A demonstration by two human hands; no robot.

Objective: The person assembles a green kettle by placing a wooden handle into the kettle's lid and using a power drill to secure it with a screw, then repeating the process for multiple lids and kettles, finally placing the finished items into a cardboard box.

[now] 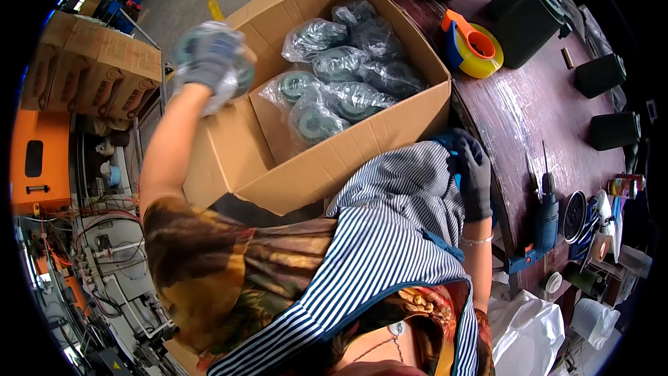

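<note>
My left hand [213, 56], in a grey knit glove, is closed on a plastic-wrapped green part [240, 78] at the left side of an open cardboard box [327, 167]. The hand is slightly blurred, and clear film shows around its fingers. Several similar clear-bagged parts [316, 122], dark green with round rings, lie inside the box. My right hand [475, 177], gloved in grey with dark fingers, is low beside the striped apron [410, 174] at the table's edge. Its fingers look loosely bent and apart, and I see nothing held in them.
The dark red table [515, 122] on the right holds a tape dispenser [476, 49], dark green containers [532, 28] and a blue power drill [546, 219]. Stacked cartons [97, 69] stand at the left, above an orange machine panel [42, 157] and cables. A white bag [525, 334] lies lower right.
</note>
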